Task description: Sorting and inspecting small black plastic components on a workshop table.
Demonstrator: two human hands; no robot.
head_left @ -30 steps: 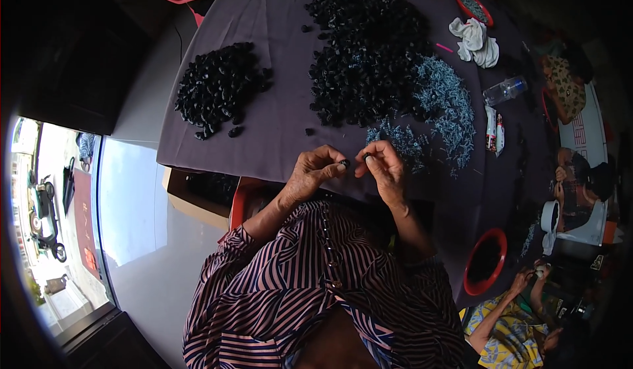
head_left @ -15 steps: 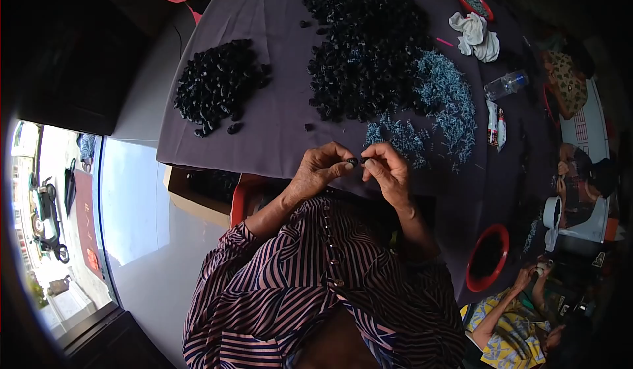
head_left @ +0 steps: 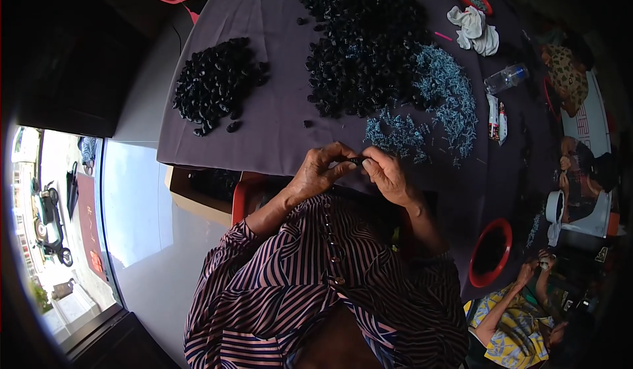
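Black part (head_left: 356,161) sits pinched between your left hand (head_left: 320,171) and right hand (head_left: 389,174) fingertips; loosen either and it could drop past the table (head_left: 277,131) edge.

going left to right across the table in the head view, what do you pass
small pile of black parts → large pile of black parts → blue screws → white cloth → clear plastic bottle
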